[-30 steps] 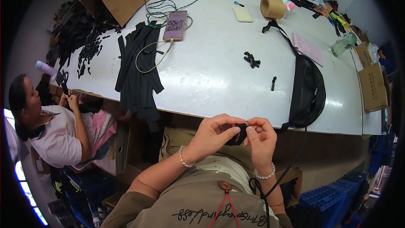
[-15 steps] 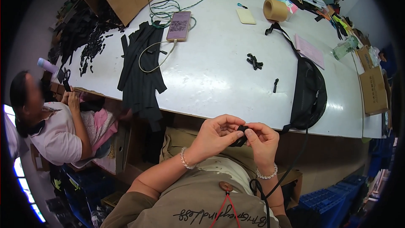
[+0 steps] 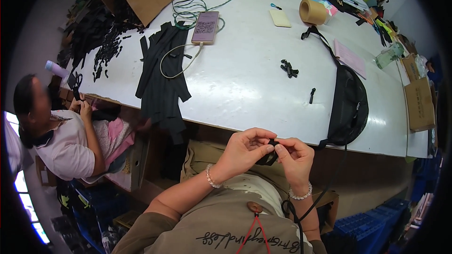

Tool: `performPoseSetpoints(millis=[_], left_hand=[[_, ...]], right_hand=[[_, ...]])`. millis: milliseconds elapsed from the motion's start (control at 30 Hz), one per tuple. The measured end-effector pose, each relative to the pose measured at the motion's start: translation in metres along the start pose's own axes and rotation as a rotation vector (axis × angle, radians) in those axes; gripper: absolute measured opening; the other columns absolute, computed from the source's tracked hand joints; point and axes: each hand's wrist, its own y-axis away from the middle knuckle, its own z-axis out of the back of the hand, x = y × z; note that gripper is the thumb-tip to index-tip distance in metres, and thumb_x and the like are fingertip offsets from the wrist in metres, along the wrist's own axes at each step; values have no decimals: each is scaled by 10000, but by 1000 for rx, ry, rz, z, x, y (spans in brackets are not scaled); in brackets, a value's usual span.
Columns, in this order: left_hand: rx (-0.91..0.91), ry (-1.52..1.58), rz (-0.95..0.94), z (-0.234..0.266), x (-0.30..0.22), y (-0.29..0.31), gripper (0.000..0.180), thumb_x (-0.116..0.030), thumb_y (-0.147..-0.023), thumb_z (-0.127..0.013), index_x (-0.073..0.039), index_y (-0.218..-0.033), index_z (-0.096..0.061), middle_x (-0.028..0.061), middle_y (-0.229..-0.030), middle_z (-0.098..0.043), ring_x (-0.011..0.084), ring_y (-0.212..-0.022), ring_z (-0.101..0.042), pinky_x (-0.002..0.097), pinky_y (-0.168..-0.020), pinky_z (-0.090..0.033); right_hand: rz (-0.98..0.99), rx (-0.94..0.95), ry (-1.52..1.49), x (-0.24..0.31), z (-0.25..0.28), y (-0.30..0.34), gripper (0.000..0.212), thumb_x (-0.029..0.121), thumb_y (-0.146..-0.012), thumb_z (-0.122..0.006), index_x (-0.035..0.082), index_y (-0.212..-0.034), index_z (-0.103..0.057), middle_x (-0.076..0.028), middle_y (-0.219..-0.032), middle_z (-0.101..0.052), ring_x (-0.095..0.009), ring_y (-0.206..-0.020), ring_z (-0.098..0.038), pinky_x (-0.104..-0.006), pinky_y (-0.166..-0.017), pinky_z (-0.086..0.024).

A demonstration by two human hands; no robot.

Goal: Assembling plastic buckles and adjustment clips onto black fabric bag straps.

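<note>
A glossy white tabletop spreads beyond the person's hands, its near edge just past the fingertips. Far to their left sprawls a heap of loose black strips and small pieces, and nearer on that side a layered bundle of flat black fabric strips hangs over the edge, neither touched by the hands, so a good deal of loose material appears to be left. To their right lies a half-moon black mesh pouch with a zip and strap, also untouched; whether it has any part in this work cannot be told. The left hand and right hand are close together over the lap, thumbs and fingertips of both pinching a narrow looped piece of black strap between them. This piece looks partway through handling: it is bent into a loop and not yet set down, and the fingers hide whether its ends are joined. Beyond the right hand sit a small cluster of black pieces and, nearer, a single slim black piece; whether these are finished or waiting is unclear.
</note>
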Motion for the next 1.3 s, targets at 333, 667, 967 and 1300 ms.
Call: performPoseSetpoints(millis=[333, 667, 967, 1300], left_hand=[[-3, -16, -38, 3, -10, 0, 253, 0, -822, -647, 0, -1075, -634, 24, -921, -635, 57, -811, -565, 205, -734, -478], [53, -63, -47, 5, -11, 1, 223, -22, -839, -633, -5, -1061, -640, 5, -918, -635, 42, -780, -543, 196, -695, -456], [121, -294, -27, 8, -34, 2, 147, -49, -831, -654, -4, -971, -640, 26, -862, -639, 62, -782, -582, 205, -703, -484], [220, -380, -43, 10, -48, 2, 91, -35, -844, -632, 4, -926, -623, 39, -847, -639, 69, -785, -584, 219, -705, -493]], right_hand=[[-40, -45, -203, 0, -5, 2, 119, -16, -850, -604, -60, -961, -605, -52, -793, -627, -66, -612, -557, -178, -551, -464], [-57, -44, -124, -4, -3, 2, 66, -33, -829, -624, -49, -890, -605, -39, -766, -617, -50, -605, -551, -176, -535, -454], [46, -42, 79, 2, -2, 9, 60, -66, -790, -643, -46, -842, -620, -24, -761, -612, -48, -679, -552, -177, -603, -455], [-275, 433, -310, 0, 15, -9, 262, 0, -886, -487, -67, -1139, -485, -110, -959, -591, -109, -599, -547, -213, -547, -467]])
